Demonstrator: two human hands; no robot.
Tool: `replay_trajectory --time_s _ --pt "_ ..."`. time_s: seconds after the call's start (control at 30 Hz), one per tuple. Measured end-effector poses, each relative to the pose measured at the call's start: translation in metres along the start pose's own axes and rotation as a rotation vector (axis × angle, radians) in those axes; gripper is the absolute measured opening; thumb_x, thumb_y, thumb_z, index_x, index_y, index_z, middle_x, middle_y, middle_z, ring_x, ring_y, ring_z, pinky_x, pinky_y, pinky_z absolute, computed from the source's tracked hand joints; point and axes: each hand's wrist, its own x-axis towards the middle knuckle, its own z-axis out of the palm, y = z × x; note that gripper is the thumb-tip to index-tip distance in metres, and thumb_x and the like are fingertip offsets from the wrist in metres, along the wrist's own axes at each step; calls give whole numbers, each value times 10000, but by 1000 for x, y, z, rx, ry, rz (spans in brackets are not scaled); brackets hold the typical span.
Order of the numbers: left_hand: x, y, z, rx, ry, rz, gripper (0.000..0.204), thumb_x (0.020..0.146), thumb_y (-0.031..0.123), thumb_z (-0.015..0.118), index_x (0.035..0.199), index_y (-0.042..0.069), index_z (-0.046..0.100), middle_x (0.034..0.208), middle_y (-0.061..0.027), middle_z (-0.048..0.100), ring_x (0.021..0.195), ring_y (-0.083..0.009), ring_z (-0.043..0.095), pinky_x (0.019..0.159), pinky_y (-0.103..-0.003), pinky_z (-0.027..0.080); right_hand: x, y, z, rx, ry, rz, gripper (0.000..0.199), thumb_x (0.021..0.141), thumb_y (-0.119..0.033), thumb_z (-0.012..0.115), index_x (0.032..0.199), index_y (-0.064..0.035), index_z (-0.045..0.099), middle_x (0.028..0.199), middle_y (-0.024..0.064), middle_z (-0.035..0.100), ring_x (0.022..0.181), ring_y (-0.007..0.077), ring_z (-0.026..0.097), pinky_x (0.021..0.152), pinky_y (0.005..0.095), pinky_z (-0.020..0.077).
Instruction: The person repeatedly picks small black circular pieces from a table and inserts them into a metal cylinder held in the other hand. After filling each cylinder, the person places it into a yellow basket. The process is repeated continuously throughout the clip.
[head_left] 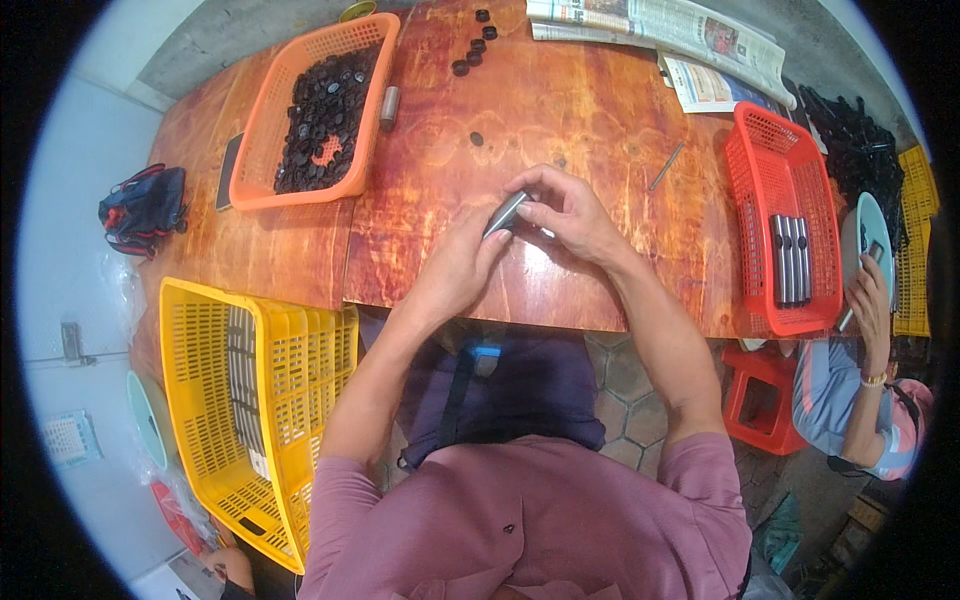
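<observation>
Over the table's front part, my two hands meet around a short grey metal tube (507, 214), which lies tilted between them. My left hand (462, 258) is closed around its lower left side. At the upper right end, the fingers and thumb of my right hand (570, 213) are closed on the tube; whether they also pinch a small part is hidden. Beyond my hands, a small black cap (477, 139) lies on the wooden table (420, 200). An orange basket (300, 198) full of small black caps (325, 115) stands at the far left, a metal cylinder (390, 106) beside it.
At right, a red basket (742, 200) holds several metal tubes (790, 260); a co-worker's hand (868, 290) is near it. A thin rod (667, 167), newspapers (690, 40) and several black rings (476, 46) lie farther back. A yellow crate (280, 400) stands left of me.
</observation>
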Motion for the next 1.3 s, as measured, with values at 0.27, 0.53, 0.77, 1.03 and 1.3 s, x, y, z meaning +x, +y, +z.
replay_trajectory --time_s 0.27,0.53,0.77,1.03,1.3 --pt "-1 -17 2 642 98 186 417 876 159 746 1248 44 597 1032 -168 624 964 -359 611 837 -470 512 7 1 2 -711 70 -360 229 873 -76 684 1097 -35 709 1054 156 703 1043 363 628 955 436 487" --pt "-2 -12 2 434 151 126 365 855 115 768 1189 22 651 1040 -173 654 962 -377 627 843 -459 522 0 -8 5 -722 82 -336 203 852 -54 723 1054 -34 714 1029 133 711 1006 342 649 906 419 510" --pt "-8 -21 6 416 177 170 364 850 101 768 1190 28 656 1038 -166 655 973 -378 629 853 -458 519 -5 -3 7 -761 95 -435 217 827 4 743 1041 -12 714 1045 151 725 1002 344 679 870 414 546" --pt "-12 -19 2 473 170 145 321 862 175 766 1154 65 690 1015 -97 661 948 -308 635 807 -419 507 -8 -5 12 -801 100 -393 182 842 -19 731 1023 -7 715 1009 156 717 971 345 672 869 423 535" --pt "-12 -23 0 485 182 185 321 853 190 771 1139 69 690 977 -83 636 935 -290 623 791 -408 497 53 -2 21 -1009 376 -133 248 911 -223 623 866 15 675 909 217 653 937 402 606 846 492 468"
